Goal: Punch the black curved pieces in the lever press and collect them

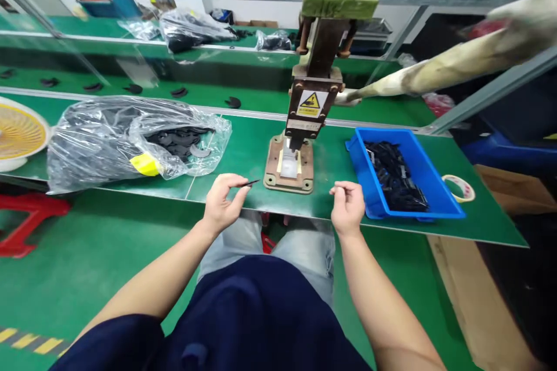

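My left hand (pixel 225 200) pinches a thin, dark flat part (pixel 250 183) between thumb and fingers, over the front edge of the bench and just left of the press base (pixel 289 179). My right hand (pixel 348 206) is closed between the press and the blue bin (pixel 435 179), thumb against curled fingers; whether anything small is between them I cannot make out. The hand press (pixel 310 101) stands upright between my hands, with a metal plate (pixel 289 167) on its base below the punch. Black plastic parts (pixel 395 177) fill much of the blue bin.
A clear plastic bag (pixel 100 139) of black curved parts lies at left, beside a fan (pixel 20 130). The wrapped press lever (pixel 435 69) reaches out to the right. Tape (pixel 461 188) lies right of the bin. Single black parts (pixel 178 93) line the strip behind.
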Demonstrator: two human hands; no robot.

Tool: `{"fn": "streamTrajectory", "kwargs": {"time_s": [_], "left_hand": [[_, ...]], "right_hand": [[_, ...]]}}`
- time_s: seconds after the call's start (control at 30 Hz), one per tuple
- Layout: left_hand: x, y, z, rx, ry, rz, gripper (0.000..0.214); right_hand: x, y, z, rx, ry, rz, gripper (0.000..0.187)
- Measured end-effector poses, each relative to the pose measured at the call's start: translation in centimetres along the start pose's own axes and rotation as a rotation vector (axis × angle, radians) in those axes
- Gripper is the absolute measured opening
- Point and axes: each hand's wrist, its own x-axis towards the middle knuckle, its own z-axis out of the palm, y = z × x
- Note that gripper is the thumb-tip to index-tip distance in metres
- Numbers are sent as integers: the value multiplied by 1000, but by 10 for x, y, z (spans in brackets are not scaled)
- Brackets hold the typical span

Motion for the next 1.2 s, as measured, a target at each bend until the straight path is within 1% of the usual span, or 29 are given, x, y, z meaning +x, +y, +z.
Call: {"fn": "streamTrajectory", "kwargs": {"time_s": [0.07, 0.17, 0.33, 0.43, 0.5, 0.53, 0.6, 0.67, 0.7, 0.73, 0.77, 0.8, 0.83, 0.87, 0.9, 0.93, 0.97, 1.0, 1.07, 1.13, 1.2], "left_hand": [[2, 6, 0, -55, -19, 38, 12], [4, 8, 1, -120, -59, 87, 14], [0, 5, -5, -136, -140, 116, 18], [-2, -2, -10, -138, -164, 136, 18], [2, -10, -9, -138, -181, 123, 14], [5, -15, -7, -136, -189, 110, 12], [17, -27, 3, -129, -205, 71, 11], [34, -40, 18, -113, -215, 30, 16], [44, -46, 28, -100, -221, 16, 19], [53, -51, 39, -83, -232, 10, 22], [62, -56, 50, -62, -249, 13, 23], [71, -60, 61, -39, -270, 24, 24], [79, -63, 72, -16, -298, 45, 24], [85, -65, 82, 10, -327, 72, 25], [91, -67, 91, 36, -354, 101, 25], [95, -68, 98, 62, -384, 133, 26], [98, -69, 104, 88, -419, 168, 27], [101, -69, 108, 114, -457, 203, 28], [105, -67, 112, 164, -526, 263, 29], [108, -65, 113, 211, -576, 301, 31], [112, -62, 112, 252, -609, 310, 32]], "right_hand": [[-6, -15, 7, -13, -68, -40, 17], [-12, -35, 19, -9, -137, -93, 15], [-17, -58, 41, 29, -180, -158, 13], [-11, -70, 48, 27, -186, -197, 11], [5, -80, 45, 13, -138, -232, 9], [17, -86, 41, 3, -85, -259, 8], [51, -103, 30, -13, 70, -339, 9], [92, -129, 18, 7, 240, -470, 18], [112, -145, 12, 67, 316, -580, 24], [131, -162, 7, 127, 337, -674, 28], [147, -181, 5, 193, 333, -710, 30], [160, -200, 4, 243, 272, -722, 37], [170, -219, 4, 272, 168, -701, 46], [176, -235, 6, 269, 60, -658, 57], [179, -248, 9, 247, -5, -629, 66], [180, -258, 12, 217, -34, -613, 72], [179, -264, 14, 193, -49, -606, 75], [177, -266, 15, 180, -51, -614, 72], [173, -263, 14, 170, -78, -605, 59], [169, -253, 9, 161, -108, -593, 44], [164, -243, 4, 145, -100, -586, 34]]}}
